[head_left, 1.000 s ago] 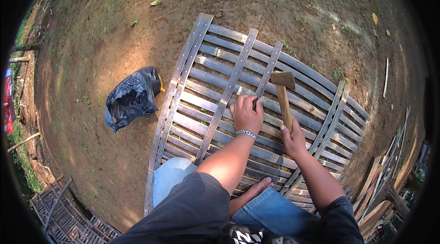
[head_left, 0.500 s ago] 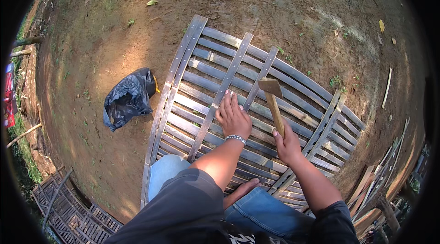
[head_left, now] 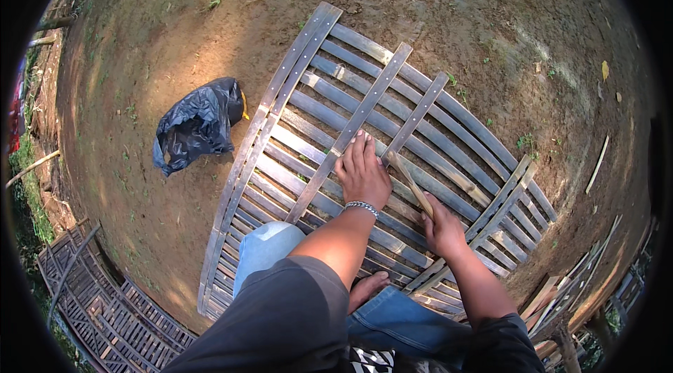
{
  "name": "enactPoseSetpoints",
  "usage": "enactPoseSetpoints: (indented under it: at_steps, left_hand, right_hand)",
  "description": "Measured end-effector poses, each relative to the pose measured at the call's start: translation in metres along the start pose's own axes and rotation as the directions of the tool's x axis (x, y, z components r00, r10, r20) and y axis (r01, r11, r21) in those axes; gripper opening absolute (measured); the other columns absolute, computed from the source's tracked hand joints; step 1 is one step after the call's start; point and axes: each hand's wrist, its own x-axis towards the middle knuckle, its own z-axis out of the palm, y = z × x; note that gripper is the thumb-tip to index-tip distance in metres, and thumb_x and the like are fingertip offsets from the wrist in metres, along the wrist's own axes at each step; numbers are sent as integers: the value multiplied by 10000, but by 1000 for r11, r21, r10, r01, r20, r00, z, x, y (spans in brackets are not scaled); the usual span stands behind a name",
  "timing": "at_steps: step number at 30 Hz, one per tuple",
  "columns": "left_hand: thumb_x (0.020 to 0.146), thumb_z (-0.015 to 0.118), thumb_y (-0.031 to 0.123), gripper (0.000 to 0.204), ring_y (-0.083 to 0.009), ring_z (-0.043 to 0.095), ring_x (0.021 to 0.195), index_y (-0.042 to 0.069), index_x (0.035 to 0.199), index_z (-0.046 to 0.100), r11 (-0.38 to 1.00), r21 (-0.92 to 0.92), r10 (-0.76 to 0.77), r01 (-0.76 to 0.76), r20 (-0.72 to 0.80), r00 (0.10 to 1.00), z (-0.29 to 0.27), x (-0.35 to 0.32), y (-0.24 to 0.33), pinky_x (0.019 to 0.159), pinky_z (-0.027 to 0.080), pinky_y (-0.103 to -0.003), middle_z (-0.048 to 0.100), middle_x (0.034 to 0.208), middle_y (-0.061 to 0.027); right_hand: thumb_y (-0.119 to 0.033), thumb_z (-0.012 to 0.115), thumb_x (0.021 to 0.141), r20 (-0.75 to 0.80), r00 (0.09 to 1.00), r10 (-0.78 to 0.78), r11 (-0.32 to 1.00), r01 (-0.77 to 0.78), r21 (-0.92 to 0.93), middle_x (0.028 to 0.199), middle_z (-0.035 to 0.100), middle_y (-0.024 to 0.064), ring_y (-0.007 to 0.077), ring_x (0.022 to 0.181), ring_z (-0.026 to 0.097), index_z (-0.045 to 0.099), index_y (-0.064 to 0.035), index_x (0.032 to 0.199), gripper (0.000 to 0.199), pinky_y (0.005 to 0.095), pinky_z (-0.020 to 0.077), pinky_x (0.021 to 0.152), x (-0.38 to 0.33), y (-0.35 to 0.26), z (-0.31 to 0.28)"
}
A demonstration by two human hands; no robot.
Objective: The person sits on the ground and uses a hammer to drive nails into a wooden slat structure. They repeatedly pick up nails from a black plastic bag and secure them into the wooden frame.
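A slatted bamboo panel (head_left: 370, 101) lies in front of me, its crosswise strips dotted with nail heads. My left hand (head_left: 364, 175), with a chain bracelet at the wrist, rests palm down on it, fingers stretched forward near the middle strip. Whether anything small is under those fingertips is hidden. Wrapped round the wooden handle of a hammer (head_left: 411, 182) is my right hand (head_left: 444, 227). The hammer's head end is down by a shorter strip (head_left: 418, 112), just right of my left fingers; the head itself hardly shows.
A crumpled black plastic bag (head_left: 198, 124) sits on the dirt left of the panel. Another slatted panel (head_left: 116, 303) is at the lower left. Cut bamboo strips (head_left: 578, 271) are piled at the right. My bare foot (head_left: 368, 289) is on the panel.
The hammer has swung down from a raised position, bringing its head end to the panel beside my left hand. My left hand stays on the slats. The view has shifted slightly.
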Motion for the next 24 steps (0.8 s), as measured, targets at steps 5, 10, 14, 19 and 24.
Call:
enactPoseSetpoints:
  at_steps: [5, 10, 14, 19, 24]
  left_hand:
    - [944, 532, 151, 542, -292, 329, 1457, 40, 1470, 457, 999, -36, 7, -7, -14, 1000, 0, 0, -1, 1162, 212, -519, 368, 1585, -122]
    - [945, 529, 149, 535, -299, 332, 1459, 38, 1464, 459, 999, -42, 6, -6, -13, 1000, 2, -2, 1, 1163, 213, -523, 376, 1580, -128]
    - [948, 532, 154, 532, -295, 331, 1460, 44, 1463, 461, 999, -34, 11, -12, -22, 1000, 0, -1, -2, 1165, 212, -521, 375, 1583, -121]
    - [949, 532, 153, 525, -293, 332, 1458, 44, 1458, 464, 999, -47, 25, -26, -31, 999, 0, -1, -1, 1166, 207, -516, 378, 1580, -121]
    - [942, 532, 147, 520, -298, 337, 1452, 36, 1446, 466, 998, -57, 15, -16, -16, 1000, 0, -5, -4, 1163, 211, -517, 381, 1574, -127]
  right_hand:
    - [-108, 630, 948, -179, 972, -150, 983, 166, 78, 1253, 669, 227, 439, 1090, 665, 487, -75, 1440, 513, 469, 546, 923, -12, 13, 5]
    - [-53, 628, 916, -163, 976, -141, 988, 149, 37, 1197, 686, 218, 425, 1019, 694, 489, -53, 1437, 540, 467, 560, 882, -9, 24, 16]
    - [-21, 626, 908, -175, 976, -129, 989, 139, 43, 1164, 692, 213, 416, 985, 702, 491, -55, 1436, 545, 470, 571, 838, -9, -1, 3]
    - [-42, 634, 912, -210, 947, -245, 968, 253, 10, 1199, 685, 211, 417, 1010, 692, 490, -80, 1442, 551, 467, 572, 852, -12, 11, 17]
    - [-76, 636, 923, -172, 976, -131, 990, 139, 37, 1196, 683, 213, 429, 1009, 683, 513, -114, 1429, 522, 469, 564, 847, -6, -1, 7]
